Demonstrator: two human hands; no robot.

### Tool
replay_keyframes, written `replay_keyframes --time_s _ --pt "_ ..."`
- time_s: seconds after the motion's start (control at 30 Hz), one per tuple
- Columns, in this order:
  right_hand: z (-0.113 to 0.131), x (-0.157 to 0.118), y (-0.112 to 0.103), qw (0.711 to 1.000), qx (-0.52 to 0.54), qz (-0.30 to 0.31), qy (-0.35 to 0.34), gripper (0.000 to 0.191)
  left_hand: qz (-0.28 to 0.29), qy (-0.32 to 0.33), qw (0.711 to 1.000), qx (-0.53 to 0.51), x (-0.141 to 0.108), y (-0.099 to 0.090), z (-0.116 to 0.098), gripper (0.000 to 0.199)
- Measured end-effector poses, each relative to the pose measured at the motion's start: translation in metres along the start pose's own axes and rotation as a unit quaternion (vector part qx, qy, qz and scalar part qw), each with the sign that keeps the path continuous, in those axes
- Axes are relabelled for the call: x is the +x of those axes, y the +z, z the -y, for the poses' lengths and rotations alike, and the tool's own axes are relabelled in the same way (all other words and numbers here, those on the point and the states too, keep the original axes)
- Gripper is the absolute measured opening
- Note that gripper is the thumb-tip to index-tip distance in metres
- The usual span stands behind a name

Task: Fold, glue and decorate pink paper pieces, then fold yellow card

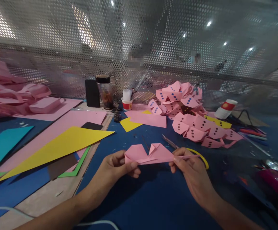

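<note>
A folded pink paper piece (161, 153) with a notch in its upper edge is held up over the blue table surface. My left hand (118, 166) pinches its left end between thumb and fingers. At the right end, my right hand (187, 164) is closed on the same paper, and a thin pink strip sticks out past its fingers. Scissors (170, 141) with a yellow handle lie just behind my right hand, which hides part of them.
Folded pink papers with dots (196, 127) are heaped at the back right, near a tipped paper cup (226, 109). Coloured sheets (57, 147) cover the left. A lidded jar (105, 92) stands before the perforated metal panel (119, 38). A white cable (98, 222) crosses the front.
</note>
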State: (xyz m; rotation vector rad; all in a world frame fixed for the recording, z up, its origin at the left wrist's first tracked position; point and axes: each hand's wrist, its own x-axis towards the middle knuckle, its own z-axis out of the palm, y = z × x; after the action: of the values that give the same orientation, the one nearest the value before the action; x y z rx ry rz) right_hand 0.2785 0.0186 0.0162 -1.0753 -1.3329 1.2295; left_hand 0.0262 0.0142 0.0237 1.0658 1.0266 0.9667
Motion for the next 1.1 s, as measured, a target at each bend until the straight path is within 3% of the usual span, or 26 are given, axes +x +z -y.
replay_keyframes --time_s 0.2,0.73,1.1 --pt "0.004 0.001 0.009 0.999 0.022 -0.021 0.013 0.025 0.016 -0.041 0.994 -0.099 0.001 -0.002 0.009 0.019" --pt "0.01 -0.003 0.011 0.999 0.04 -0.02 -0.03 0.021 -0.037 -0.016 0.99 -0.136 0.003 -0.004 0.009 0.013" --pt "0.005 -0.011 0.029 0.998 0.06 0.021 -0.008 0.02 -0.001 -0.045 0.991 -0.122 -0.004 0.007 0.014 0.013"
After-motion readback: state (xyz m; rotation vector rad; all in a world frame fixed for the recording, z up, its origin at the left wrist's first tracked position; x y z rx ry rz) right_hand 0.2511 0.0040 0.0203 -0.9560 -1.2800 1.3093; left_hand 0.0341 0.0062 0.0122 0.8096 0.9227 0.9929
